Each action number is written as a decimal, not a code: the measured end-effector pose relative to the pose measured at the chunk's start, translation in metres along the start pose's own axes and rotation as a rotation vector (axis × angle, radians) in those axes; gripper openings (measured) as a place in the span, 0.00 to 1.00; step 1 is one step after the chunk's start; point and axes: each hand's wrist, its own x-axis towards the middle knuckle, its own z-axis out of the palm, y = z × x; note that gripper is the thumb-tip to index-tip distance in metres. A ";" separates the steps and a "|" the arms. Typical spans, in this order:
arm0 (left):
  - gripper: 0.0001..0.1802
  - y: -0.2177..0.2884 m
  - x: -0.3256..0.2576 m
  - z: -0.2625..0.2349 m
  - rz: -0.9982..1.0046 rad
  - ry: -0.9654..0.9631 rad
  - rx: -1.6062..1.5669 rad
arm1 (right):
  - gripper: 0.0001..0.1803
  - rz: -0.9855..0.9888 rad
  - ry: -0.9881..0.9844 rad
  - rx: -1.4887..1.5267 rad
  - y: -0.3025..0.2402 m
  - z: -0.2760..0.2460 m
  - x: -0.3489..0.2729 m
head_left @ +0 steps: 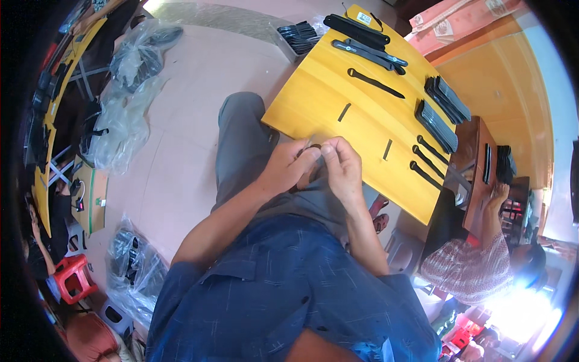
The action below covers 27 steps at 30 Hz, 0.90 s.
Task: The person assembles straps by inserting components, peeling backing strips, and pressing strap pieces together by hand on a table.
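Observation:
My left hand point(288, 164) and my right hand point(344, 169) meet over my lap, just off the near edge of the yellow table point(301, 108). Fingers and thumbs of both are pinched together on a small dark band-like piece point(314, 145), mostly covered by the fingertips. Beyond the hands, a short black strip point(344, 113) and another short black strip point(387, 149) lie on the tabletop. Farther back rests a long black strap point(375, 83) with a ring-shaped end. Several similar straps point(429, 158) lie side by side at the right edge.
Stacked black strips point(436, 125) sit at the table's right side, with dark bands point(369, 55) at its far end. A box of black pieces point(297, 39) stands beyond the left edge. Plastic bags point(123, 130) lie on the floor at left. A person in a patterned top point(467, 268) sits at right.

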 end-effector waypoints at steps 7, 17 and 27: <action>0.14 0.016 -0.003 0.014 -0.035 0.022 -0.174 | 0.10 0.026 0.095 0.233 0.007 -0.001 -0.008; 0.10 0.043 0.013 0.007 0.206 -0.317 0.386 | 0.20 -0.188 -0.228 -0.479 -0.031 -0.047 -0.013; 0.09 0.042 0.022 0.038 0.202 -0.226 0.452 | 0.10 -0.138 0.041 -0.497 -0.016 -0.070 -0.022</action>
